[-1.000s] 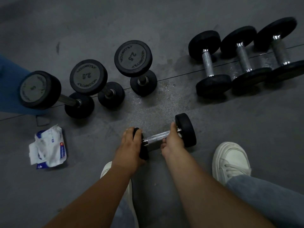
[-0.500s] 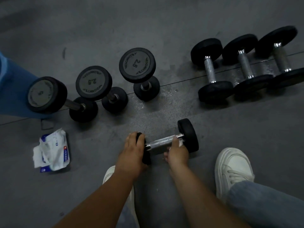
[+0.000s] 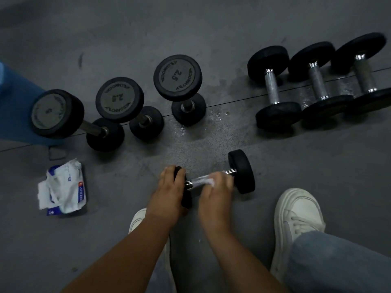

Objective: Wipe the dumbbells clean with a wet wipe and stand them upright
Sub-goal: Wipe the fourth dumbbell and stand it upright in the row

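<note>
Head view: dumbbell point(image 3: 241, 172) end under left hand point(image 3: 170, 188), handle under right hand point(image 3: 218, 188)

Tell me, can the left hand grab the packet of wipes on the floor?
Probably yes. The left hand grips one end of the dumbbell now, but only bare floor lies between it and the wet wipe packet to its left, once it lets go.
</note>
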The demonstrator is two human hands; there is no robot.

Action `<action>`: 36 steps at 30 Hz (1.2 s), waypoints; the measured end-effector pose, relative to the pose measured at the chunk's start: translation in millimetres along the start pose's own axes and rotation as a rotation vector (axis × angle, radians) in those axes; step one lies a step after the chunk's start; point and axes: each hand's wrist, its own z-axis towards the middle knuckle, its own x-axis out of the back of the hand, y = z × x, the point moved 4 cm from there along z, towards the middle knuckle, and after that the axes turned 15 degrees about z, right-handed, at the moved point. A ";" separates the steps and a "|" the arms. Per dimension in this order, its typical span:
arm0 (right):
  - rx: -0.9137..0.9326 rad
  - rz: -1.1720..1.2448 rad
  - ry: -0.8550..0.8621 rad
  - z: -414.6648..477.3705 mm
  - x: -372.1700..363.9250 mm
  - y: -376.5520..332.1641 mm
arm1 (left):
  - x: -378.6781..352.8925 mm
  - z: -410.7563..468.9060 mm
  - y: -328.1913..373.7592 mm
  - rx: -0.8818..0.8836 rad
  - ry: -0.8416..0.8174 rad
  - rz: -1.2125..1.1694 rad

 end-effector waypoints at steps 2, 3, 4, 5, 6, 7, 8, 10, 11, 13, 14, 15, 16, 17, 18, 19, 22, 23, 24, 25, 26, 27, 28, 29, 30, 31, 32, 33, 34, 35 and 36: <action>0.119 -0.107 -0.178 2.6 -7.5 -3.0 | -0.1 0.6 -0.6 0.003 0.024 -0.007; 0.135 -0.156 -0.210 8.9 -7.3 -2.0 | 0.2 0.6 -0.4 0.007 0.016 -0.002; 0.160 -0.245 -0.218 16.0 -5.1 -2.4 | -0.3 0.9 -0.7 0.010 0.000 0.004; 0.188 -0.388 -0.217 21.7 -1.0 -2.6 | -0.3 1.2 -0.7 0.008 -0.015 0.011; 0.209 -0.515 -0.212 24.5 4.2 -2.3 | 0.2 1.3 -0.1 0.005 -0.026 0.016; 0.216 -0.608 -0.206 25.2 8.1 -2.9 | 0.9 1.5 0.9 0.000 -0.033 0.017; 0.200 -0.680 -0.230 24.0 10.3 -2.0 | 1.3 1.7 1.4 -0.001 -0.036 0.015; 0.154 -0.821 -0.364 21.1 10.8 -2.7 | 3.6 2.1 2.0 0.007 -0.034 0.005; 0.135 -0.906 -0.440 22.7 11.5 -6.4 | 4.8 2.0 2.3 0.012 -0.035 0.003; 0.186 -1.011 -0.553 30.5 14.2 -20.4 | 7.3 1.2 3.1 0.021 -0.040 0.005; 0.238 -1.051 -0.587 35.8 16.3 -26.8 | 8.1 1.0 3.6 0.021 -0.038 0.010; 0.285 -1.085 -0.624 40.0 17.2 -32.7 | 9.3 0.9 4.2 0.020 -0.036 0.014; 0.320 -1.116 -0.675 42.4 17.1 -35.6 | 10.3 1.2 4.4 0.019 -0.037 0.015; 0.357 -1.150 -0.725 43.4 16.2 -39.2 | 10.3 1.5 4.2 0.021 -0.043 0.015; 0.389 -1.201 -0.763 43.8 14.5 -42.5 | 10.4 1.5 3.7 0.024 -0.047 0.014; 0.403 -1.242 -0.770 45.8 13.4 -42.1 | 10.8 1.6 3.3 0.027 -0.049 0.011; 0.352 -1.414 -0.724 46.2 10.7 -22.3 | 12.3 1.7 3.5 0.021 -0.057 0.004; 0.308 -1.461 -0.744 40.8 9.1 -11.3 | 13.3 1.6 4.0 0.018 -0.069 0.011; 0.253 -1.467 -0.728 36.0 8.2 -0.3 | 14.2 1.5 4.0 0.020 -0.077 0.015; 0.229 -1.486 -0.737 33.8 6.8 6.7 | 15.2 1.2 4.0 0.022 -0.078 0.014; 0.201 -1.449 -0.735 35.2 5.4 8.5 | 16.0 1.1 4.1 0.021 -0.071 0.010; 0.188 -1.419 -0.712 40.5 5.0 3.6 | 16.0 1.3 4.4 0.018 -0.063 0.006; 0.191 -1.355 -0.643 49.7 5.1 -3.5 | 15.7 1.0 4.6 0.018 -0.058 0.004; 0.227 -1.339 -0.636 58.4 4.3 -12.3 | 15.5 1.1 4.1 0.021 -0.057 0.002; 0.264 -1.336 -0.651 64.3 3.0 -23.2 | 15.2 1.6 4.0 0.020 -0.059 0.002; 0.304 -1.352 -0.681 66.2 2.0 -32.1 | 14.8 1.9 4.3 0.019 -0.062 0.003; 0.348 -1.373 -0.711 64.7 0.1 -36.2 | 14.0 1.9 4.2 0.019 -0.064 0.004; 0.384 -1.379 -0.743 60.5 -2.2 -40.0 | 13.5 2.3 3.9 0.022 -0.061 0.003; 0.419 -1.386 -0.781 55.7 -3.7 -39.2 | 13.1 2.3 3.3 0.028 -0.056 -0.003; 0.447 -1.397 -0.810 53.3 -4.5 -38.7 | 12.6 2.0 2.7 0.031 -0.052 -0.007; 0.479 -1.393 -0.806 56.2 -4.0 -38.7 | 12.2 1.6 2.4 0.031 -0.048 -0.007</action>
